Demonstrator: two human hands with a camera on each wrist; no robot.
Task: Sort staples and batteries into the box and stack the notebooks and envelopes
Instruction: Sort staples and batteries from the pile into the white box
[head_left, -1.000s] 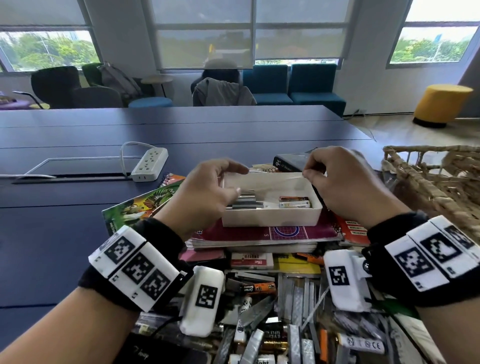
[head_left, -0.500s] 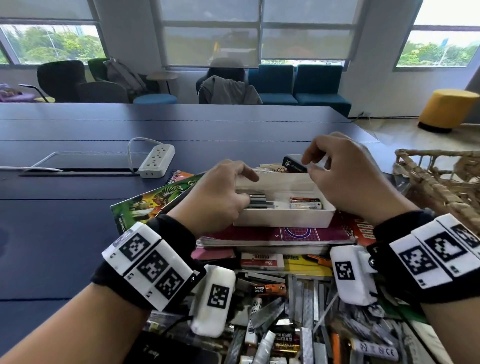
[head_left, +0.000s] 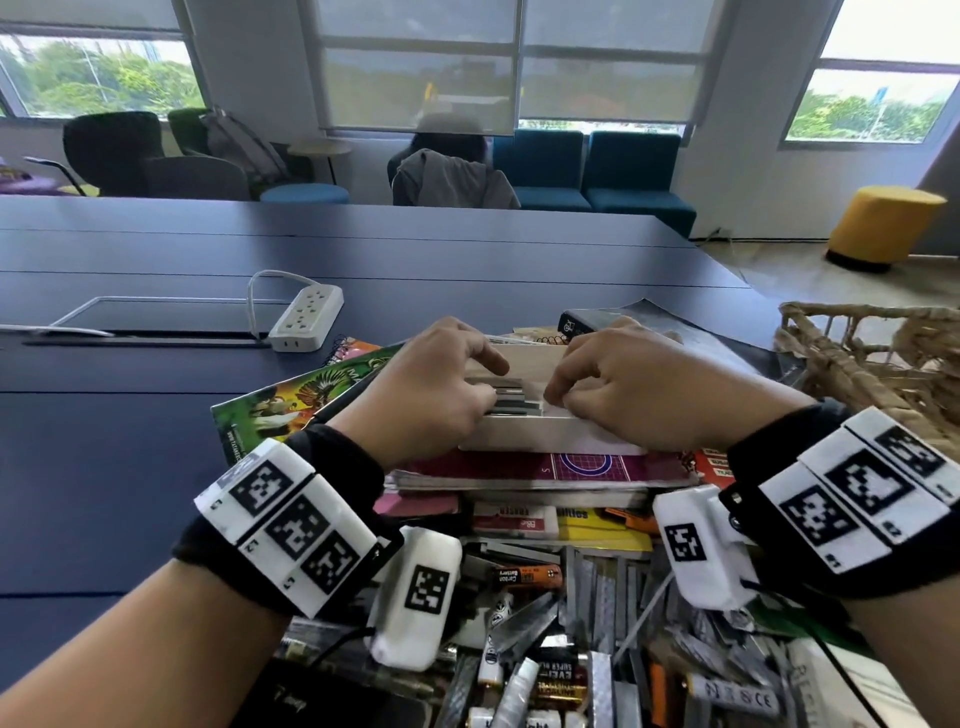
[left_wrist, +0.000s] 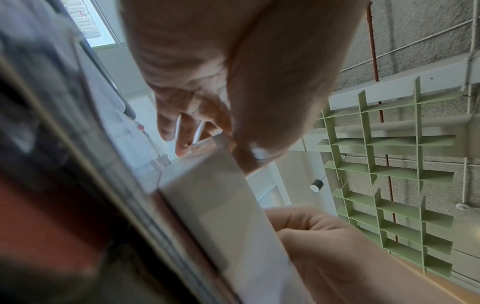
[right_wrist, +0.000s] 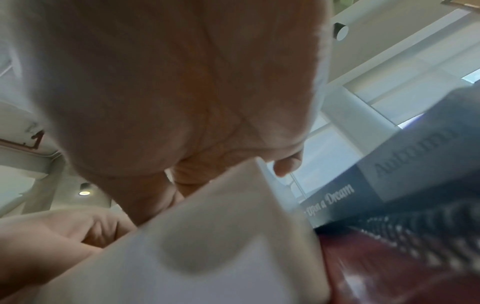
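Note:
A white box (head_left: 524, 436) sits on a maroon notebook (head_left: 519, 467) that tops a stack. Grey staple strips (head_left: 506, 397) lie in the box's left half. My left hand (head_left: 483, 384) grips the box's left end. In the left wrist view its thumb (left_wrist: 257, 152) presses the outer wall of the box (left_wrist: 213, 205) and the fingers curl over the rim. My right hand (head_left: 566, 389) reaches into the right half with fingers curled, and what they hold is hidden. Loose staples (head_left: 597, 597) and batteries (head_left: 524, 576) lie piled in front of the stack.
A wicker basket (head_left: 872, 353) stands at the right. A green picture notebook (head_left: 291, 400) juts out left of the stack. A white power strip (head_left: 306, 317) lies on the dark blue table (head_left: 130, 467). A dark book (head_left: 576, 322) lies behind the box.
My right hand has come down from the box's far rim into its right half. My left hand has stayed at the left end by the staple strips.

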